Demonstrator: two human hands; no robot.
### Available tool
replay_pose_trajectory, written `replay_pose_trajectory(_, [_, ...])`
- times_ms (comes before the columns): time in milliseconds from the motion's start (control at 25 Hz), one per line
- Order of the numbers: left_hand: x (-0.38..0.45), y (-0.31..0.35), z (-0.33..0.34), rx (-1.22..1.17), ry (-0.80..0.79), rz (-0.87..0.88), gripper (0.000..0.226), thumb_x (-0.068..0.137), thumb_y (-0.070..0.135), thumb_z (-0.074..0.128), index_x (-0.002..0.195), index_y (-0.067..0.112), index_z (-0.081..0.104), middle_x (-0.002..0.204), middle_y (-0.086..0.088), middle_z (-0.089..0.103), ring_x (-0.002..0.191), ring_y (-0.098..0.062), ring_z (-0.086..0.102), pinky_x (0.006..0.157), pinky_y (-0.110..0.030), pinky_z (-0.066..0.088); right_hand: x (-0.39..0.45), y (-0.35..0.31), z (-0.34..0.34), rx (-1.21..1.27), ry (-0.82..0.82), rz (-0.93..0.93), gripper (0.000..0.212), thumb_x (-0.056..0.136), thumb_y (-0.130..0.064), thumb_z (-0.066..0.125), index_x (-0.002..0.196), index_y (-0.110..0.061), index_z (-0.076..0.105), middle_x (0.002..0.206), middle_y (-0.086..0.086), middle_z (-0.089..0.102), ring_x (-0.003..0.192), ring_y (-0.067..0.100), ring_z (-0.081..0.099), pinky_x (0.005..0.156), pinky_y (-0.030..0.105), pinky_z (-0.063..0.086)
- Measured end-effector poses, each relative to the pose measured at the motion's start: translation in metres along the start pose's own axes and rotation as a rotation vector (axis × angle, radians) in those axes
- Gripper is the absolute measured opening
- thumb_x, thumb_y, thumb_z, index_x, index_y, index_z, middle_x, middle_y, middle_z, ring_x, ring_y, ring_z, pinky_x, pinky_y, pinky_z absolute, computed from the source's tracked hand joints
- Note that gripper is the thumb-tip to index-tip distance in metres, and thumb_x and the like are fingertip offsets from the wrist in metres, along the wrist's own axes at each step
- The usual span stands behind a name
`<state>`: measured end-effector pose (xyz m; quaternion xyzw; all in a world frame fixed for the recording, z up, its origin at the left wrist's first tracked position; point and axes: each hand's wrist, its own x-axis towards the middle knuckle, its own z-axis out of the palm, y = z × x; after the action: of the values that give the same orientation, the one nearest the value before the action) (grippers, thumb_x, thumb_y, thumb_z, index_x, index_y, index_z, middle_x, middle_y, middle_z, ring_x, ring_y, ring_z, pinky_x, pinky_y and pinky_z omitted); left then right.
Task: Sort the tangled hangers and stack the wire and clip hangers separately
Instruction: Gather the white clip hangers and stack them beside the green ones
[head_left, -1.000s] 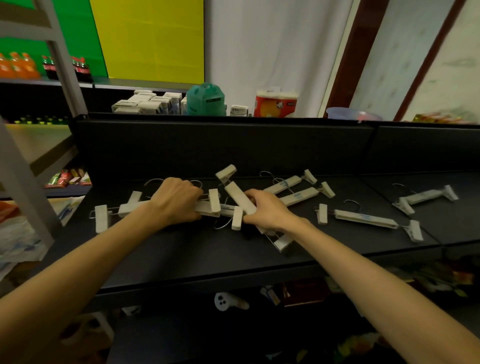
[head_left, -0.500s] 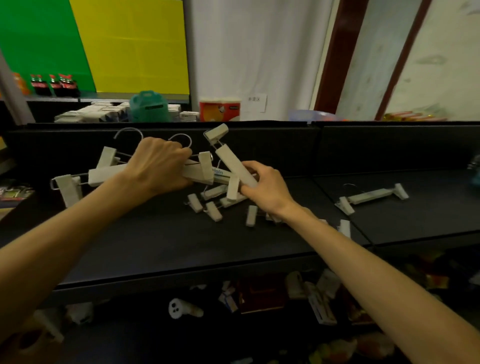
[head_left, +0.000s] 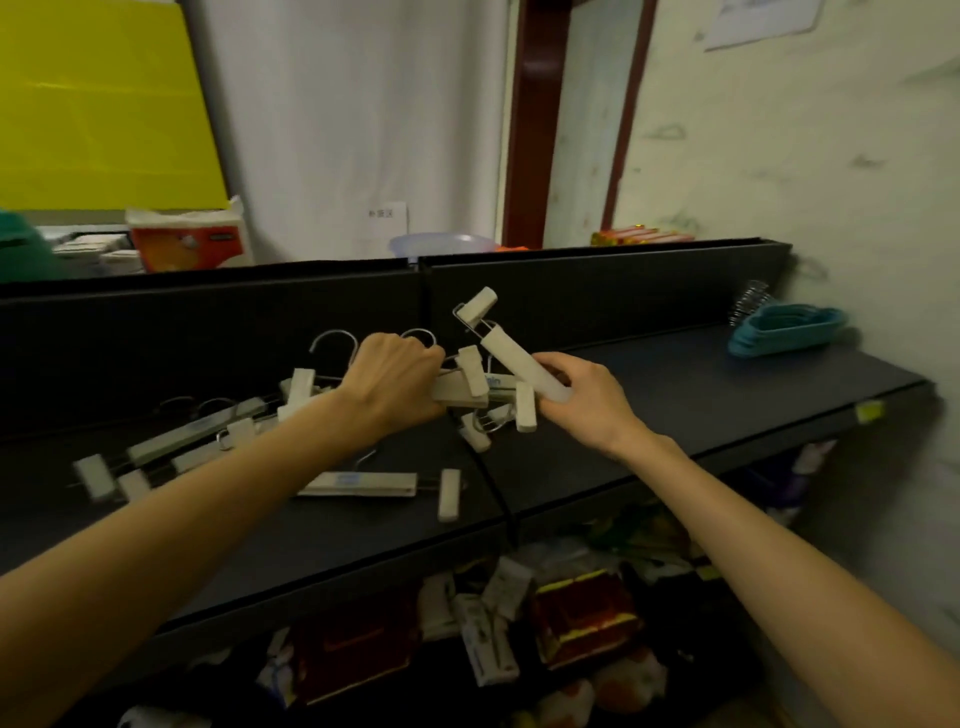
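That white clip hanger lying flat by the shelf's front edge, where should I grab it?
Grab the white clip hanger by its long flat bar, from above: it lies flat, the middle is bare, and the clip at its right end would likely slide or pinch.

Single head-worn wide-angle view, looking forward and down along both forearms. It faces the black shelf (head_left: 701, 395) at arm's reach. Wall (head_left: 779, 156) close behind.

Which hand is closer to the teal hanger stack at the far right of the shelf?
Right. The right hand is mid-shelf, left of the teal hanger stack, gripping a clip hanger; the left hand is farther left.
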<state>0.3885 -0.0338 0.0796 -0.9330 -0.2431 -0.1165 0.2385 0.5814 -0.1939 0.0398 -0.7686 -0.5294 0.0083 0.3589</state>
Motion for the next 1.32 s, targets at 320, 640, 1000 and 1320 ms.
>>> replay_pose_trajectory(320, [0.138, 0.092, 0.045, -0.100, -0.035, 0.087, 0.045, 0.085, 0.063, 0.065, 0.100, 0.022, 0.057, 0.076, 0.005, 0.052, 0.058, -0.007, 0.043, 0.059, -0.025, 0.037, 0.057, 0.134, -0.049, -0.027, -0.020, 0.127, 0.054, 0.085, -0.025, 0.076, 0.136, -0.029, 0.057, 0.123, -0.008, 0.065, 0.111, 0.008, 0.061, 0.095, 0.041, 0.055])
replay_pose_trajectory(640, [0.198, 0.106, 0.095, -0.185, -0.209, -0.025, 0.049, 0.083, 0.071, 0.061, 0.098, 0.025, 0.058, 0.076, 0.009, 0.052, 0.061, -0.006, 0.049, 0.059, -0.024, 0.042, 0.132, 0.204, -0.055, 0.107, -0.243, 0.174, 0.052, 0.082, -0.025, 0.082, 0.128, -0.024, 0.059, 0.126, -0.004, 0.066, 0.116, 0.010, 0.062, 0.080, 0.017, 0.049])
replay_pose_trajectory(1000, [0.209, 0.113, 0.085, -0.128, -0.207, -0.212, 0.047, 0.081, 0.067, 0.065, 0.103, 0.026, 0.058, 0.085, 0.008, 0.059, 0.066, -0.007, 0.053, 0.061, -0.024, 0.042, 0.171, 0.216, -0.047, -0.259, -0.050, -0.154, 0.039, 0.081, -0.035, 0.079, 0.117, -0.023, 0.065, 0.111, -0.004, 0.064, 0.104, 0.015, 0.059, 0.086, 0.033, 0.052])
replay_pose_trajectory(1320, [0.151, 0.114, 0.032, -0.040, -0.106, -0.234, 0.050, 0.085, 0.069, 0.058, 0.109, 0.025, 0.061, 0.091, 0.007, 0.067, 0.067, -0.009, 0.058, 0.056, -0.023, 0.039, 0.171, 0.227, -0.066, 0.355, -0.350, 0.121, 0.047, 0.086, -0.033, 0.076, 0.127, -0.016, 0.061, 0.114, -0.003, 0.063, 0.094, 0.005, 0.061, 0.071, 0.020, 0.049])
